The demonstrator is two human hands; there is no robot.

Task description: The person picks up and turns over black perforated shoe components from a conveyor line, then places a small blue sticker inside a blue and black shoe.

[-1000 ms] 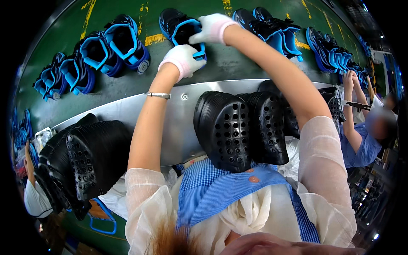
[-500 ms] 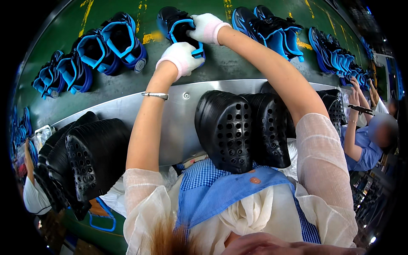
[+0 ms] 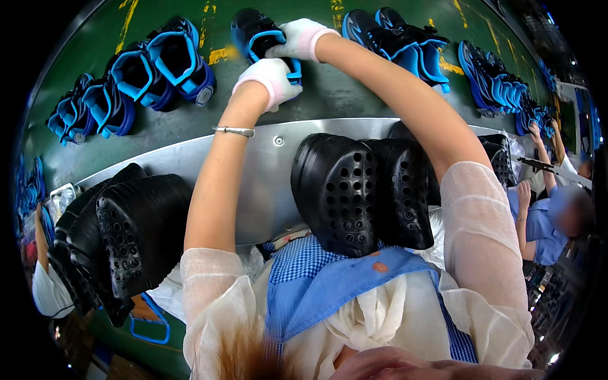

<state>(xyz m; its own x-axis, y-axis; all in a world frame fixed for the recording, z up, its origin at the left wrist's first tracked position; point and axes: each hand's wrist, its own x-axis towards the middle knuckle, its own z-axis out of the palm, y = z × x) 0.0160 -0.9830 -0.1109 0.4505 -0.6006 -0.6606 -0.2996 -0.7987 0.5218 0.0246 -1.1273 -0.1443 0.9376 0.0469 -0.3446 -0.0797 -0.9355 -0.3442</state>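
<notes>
A black sneaker [image 3: 249, 24] with bright blue lining stands on the green surface, its toe pointing away from me. My left hand [image 3: 269, 81], in a white glove with a pink cuff, is closed on the heel end of the collar. From the right side, my gloved right hand [image 3: 299, 39] grips the collar, its fingertips curled into the opening. The gloves hide much of the shoe's heel and opening, and what the fingers do inside cannot be seen.
More black and blue sneakers [image 3: 176, 60] line the green surface [image 3: 342, 95] on the left, with others [image 3: 405, 47] on the right. Nested black moulded pieces with round holes [image 3: 339, 196] rest along the metal ledge [image 3: 269, 183]; another stack [image 3: 142, 234] is at left. A co-worker [image 3: 538, 221] sits at right.
My left hand has shifted slightly up and my right hand slightly left, both staying on the sneaker. At right, the co-worker's arms have moved.
</notes>
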